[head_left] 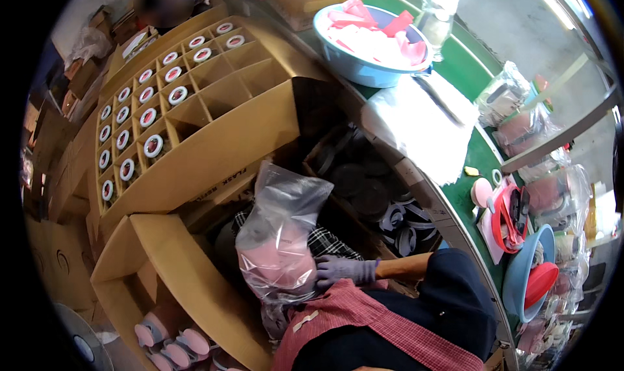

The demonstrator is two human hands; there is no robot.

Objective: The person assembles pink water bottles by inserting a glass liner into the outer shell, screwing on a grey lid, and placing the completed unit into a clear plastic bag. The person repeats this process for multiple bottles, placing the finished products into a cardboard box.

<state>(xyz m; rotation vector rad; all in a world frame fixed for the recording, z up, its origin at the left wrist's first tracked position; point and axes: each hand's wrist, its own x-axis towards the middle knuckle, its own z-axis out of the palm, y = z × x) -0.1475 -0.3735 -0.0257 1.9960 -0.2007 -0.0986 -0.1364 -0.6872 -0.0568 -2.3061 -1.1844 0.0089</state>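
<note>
A clear plastic bag (292, 192) stands up in front of my lap, with a pink rounded thing (276, 260) inside; the film blurs its exact shape. My right hand (341, 270), in a grey glove, comes in from the right and grips the bag's lower right side, fingers closed against it. Under the bag's gathered lower end is my left hand (275, 319), gloved too, closed around that end and partly covered by film and my apron. Pink bottles with round lids (175, 351) lie in an open cardboard box (188, 273) to the left.
A divided carton (240, 133) holds several white-lidded bottles. Dark round parts (370, 195) fill a box beneath the green workbench (458, 205). On the bench are a blue basin (374, 77) of pink pieces, white sheets (422, 127) and another basin (520, 273). Another person (166, 3) is far left.
</note>
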